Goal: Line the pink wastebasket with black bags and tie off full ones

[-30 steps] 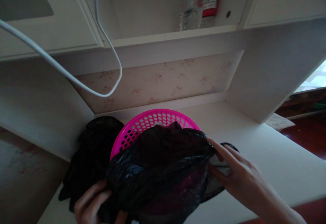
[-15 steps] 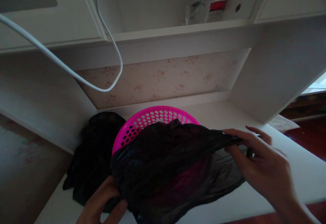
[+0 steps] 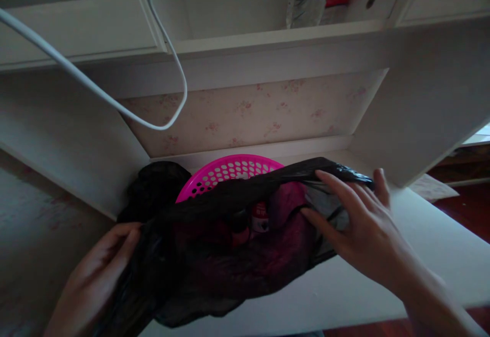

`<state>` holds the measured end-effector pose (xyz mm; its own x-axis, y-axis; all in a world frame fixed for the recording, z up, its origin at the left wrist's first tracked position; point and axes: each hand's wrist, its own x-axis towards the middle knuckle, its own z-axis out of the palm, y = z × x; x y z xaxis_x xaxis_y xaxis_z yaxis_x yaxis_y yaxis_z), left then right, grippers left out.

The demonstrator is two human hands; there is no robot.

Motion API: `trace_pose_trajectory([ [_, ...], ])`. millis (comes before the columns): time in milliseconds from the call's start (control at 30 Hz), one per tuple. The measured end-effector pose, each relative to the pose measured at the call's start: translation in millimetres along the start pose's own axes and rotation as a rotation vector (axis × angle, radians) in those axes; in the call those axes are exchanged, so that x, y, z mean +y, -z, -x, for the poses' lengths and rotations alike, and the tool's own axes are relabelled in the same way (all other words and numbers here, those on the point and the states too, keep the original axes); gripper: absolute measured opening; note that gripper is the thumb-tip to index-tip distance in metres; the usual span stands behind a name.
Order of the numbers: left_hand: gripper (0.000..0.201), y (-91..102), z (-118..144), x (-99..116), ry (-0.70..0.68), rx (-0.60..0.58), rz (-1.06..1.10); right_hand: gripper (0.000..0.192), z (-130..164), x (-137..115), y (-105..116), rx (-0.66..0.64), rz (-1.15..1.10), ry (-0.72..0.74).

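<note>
Low in the frame, a black plastic bag [image 3: 229,255] is stretched wide between two bare hands on the white counter [image 3: 383,296]. The left hand [image 3: 95,275], at lower left, clutches one edge in closed fingers; the right hand [image 3: 356,219], at centre right, pinches the other edge. Behind the bag sits a pink perforated basket [image 3: 225,171], beside another dark bag [image 3: 156,184]. A white cable [image 3: 115,107] loops at upper left.

Your left hand [image 3: 95,270] has slid out to the left along the black plastic bag [image 3: 214,270], and your right hand [image 3: 356,224] has lifted its edge up and back. The bag's mouth now gapes wide over the pink basket [image 3: 229,171], exposing a small red-and-white item [image 3: 260,218] inside.
</note>
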<state>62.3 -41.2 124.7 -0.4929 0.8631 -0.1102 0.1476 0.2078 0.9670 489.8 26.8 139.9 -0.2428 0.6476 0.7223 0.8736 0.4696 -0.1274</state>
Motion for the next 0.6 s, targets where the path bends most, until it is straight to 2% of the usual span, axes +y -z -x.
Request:
trace_pose_trajectory([
  [67, 0.055, -15.5, -15.2, 14.2, 0.065, -0.054, 0.1, 0.064, 2.2, 5.2, -5.7, -0.085, -0.078, -0.032],
  [133, 0.057, -30.6, -29.6, 19.1, 0.088, -0.118, 0.19, 0.067, 4.5, 11.8, -13.0, -0.142, -0.21, -0.127],
  [233, 0.05, -49.7, -47.2, 14.4, 0.061, -0.182, 0.276, 0.065, 4.7, 21.3, -28.7, -0.218, -0.477, -0.385],
  [333, 0.041, -68.2, -62.0, 11.2, 0.022, -0.149, 0.303, 0.069, -5.2, 27.5, -47.3, -0.246, -0.791, -0.666],
  [400, 0.039, -81.9, -71.7, 14.2, 0.016, -0.13, 0.314, 0.07, -17.7, 30.5, -58.5, -0.231, -0.935, -0.803],
  [467, 0.039, -95.6, -81.1, 19.2, -0.015, -0.147, 0.305, 0.062, -32.1, 33.9, -67.1, -0.22, -0.998, -0.874],
  [600, 0.04, -110.8, -96.5, 23.8, -0.089, -0.198, 0.248, 0.049, -52.5, 43.6, -75.2, -0.154, -0.957, -0.881],
])
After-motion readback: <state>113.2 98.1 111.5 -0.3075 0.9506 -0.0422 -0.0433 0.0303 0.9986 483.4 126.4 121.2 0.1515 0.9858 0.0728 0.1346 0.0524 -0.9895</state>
